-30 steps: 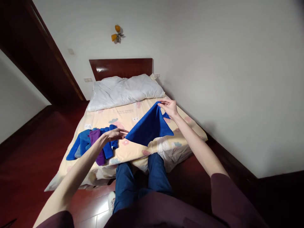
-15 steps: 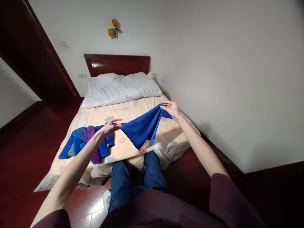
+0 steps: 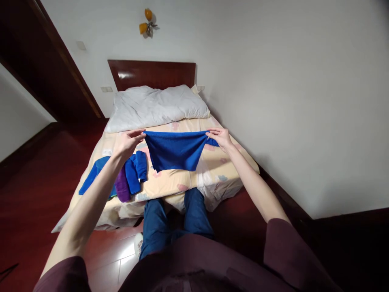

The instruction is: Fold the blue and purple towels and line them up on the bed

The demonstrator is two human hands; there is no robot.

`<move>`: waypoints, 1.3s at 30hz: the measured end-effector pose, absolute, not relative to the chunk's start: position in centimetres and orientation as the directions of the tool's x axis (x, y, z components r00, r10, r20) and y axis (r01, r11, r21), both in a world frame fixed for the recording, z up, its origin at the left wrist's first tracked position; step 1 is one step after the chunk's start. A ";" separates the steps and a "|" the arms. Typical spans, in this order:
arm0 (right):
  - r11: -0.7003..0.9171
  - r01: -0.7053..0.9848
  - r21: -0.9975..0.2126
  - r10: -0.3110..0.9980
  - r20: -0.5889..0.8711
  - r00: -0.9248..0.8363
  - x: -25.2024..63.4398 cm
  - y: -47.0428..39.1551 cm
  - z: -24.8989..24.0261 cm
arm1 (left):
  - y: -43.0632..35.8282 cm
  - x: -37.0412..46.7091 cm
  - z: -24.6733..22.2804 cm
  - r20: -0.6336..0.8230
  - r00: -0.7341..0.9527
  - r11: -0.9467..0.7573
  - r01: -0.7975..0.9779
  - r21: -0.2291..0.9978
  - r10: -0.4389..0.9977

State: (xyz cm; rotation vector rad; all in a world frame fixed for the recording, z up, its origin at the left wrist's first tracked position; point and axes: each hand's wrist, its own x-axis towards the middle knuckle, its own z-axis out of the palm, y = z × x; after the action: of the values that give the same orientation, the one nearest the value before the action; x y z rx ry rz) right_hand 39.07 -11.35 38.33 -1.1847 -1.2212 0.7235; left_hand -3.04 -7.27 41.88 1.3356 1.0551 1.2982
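A blue cloth hangs stretched between my two hands above the bed, its top edge nearly level. My left hand pinches its upper left corner, and my right hand pinches the upper right one. Just beyond the right fingers, another bit of blue fabric shows; whether it joins the cloth I cannot tell. Below my left hand lies a pile of blue clothes with a purple piece among them, partly hidden by my left forearm.
The bed has a cream flowered sheet, a whitish pillow or folded quilt and a dark wooden headboard. A white wall runs along the right side. My legs stand against the bed's near edge.
My left hand has risen, bringing the cloth's left corner level with the right. The cloth, slanted before, now hangs spread out as a wide panel. My view has tipped slightly downward.
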 end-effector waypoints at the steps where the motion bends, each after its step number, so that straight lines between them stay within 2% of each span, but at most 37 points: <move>1: 0.277 0.153 -0.949 0.915 0.309 0.258 39.0 -11.4 38.3 | -7.5 -3.0 42.0 0.171 0.056 -0.170 -0.018 0.985 0.984; 5: 0.254 0.116 -0.960 0.911 0.278 0.305 39.1 -12.1 38.1 | -7.7 -3.0 42.2 0.187 0.096 -0.195 0.080 0.978 0.978; 7: 0.247 0.123 -0.961 0.909 0.274 0.314 39.3 -12.9 38.0 | -7.4 -3.0 42.2 0.224 0.124 -0.244 0.187 0.952 0.967; 11: 0.232 0.194 -0.953 0.919 0.280 0.278 39.6 -15.6 38.1 | -6.8 -2.8 41.9 0.326 0.175 -0.369 0.469 0.802 0.929; 14: 0.214 0.263 -0.941 0.932 0.277 0.235 39.9 -18.3 38.4 | -7.4 -2.8 41.7 0.294 0.221 -0.367 0.561 0.742 0.930; 17: 0.165 0.304 -0.938 0.946 0.238 0.221 40.7 -20.8 38.5 | -8.9 -3.6 41.3 0.178 0.292 -0.304 0.478 0.824 0.940; 20: 0.106 0.300 -0.948 0.965 0.170 0.198 41.8 -22.7 38.4 | -10.5 -5.0 40.6 -0.029 0.346 -0.095 0.336 0.937 0.938; 23: 0.043 0.290 -0.956 0.985 0.088 0.145 42.6 -23.2 38.0 | -11.4 -6.3 39.7 -0.217 0.364 0.118 0.276 0.954 0.906; 27: -0.032 0.270 -0.962 0.996 -0.009 0.087 42.6 -21.3 37.0 | -11.0 -6.4 38.8 -0.313 0.375 0.221 0.269 0.937 0.873; 32: -0.040 0.232 -0.972 0.993 -0.012 0.118 42.0 -15.0 35.2 | -6.6 -4.3 37.8 -0.245 0.336 0.182 0.208 0.961 0.909; 36: 0.052 0.205 -0.977 0.969 0.099 0.224 41.3 -8.2 33.9 | -1.5 -1.9 37.8 -0.080 0.216 0.046 0.157 0.987 0.973; 39: 0.151 0.258 -0.954 0.922 0.230 0.311 40.9 -4.1 33.4 | 1.3 -0.4 38.5 0.086 0.158 -0.107 0.131 0.986 0.984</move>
State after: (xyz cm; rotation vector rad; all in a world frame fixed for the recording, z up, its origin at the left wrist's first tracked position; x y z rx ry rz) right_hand 40.85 -4.15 33.45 -1.3679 -1.1954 0.6931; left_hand -0.40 1.32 38.53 1.4521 1.1470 1.0956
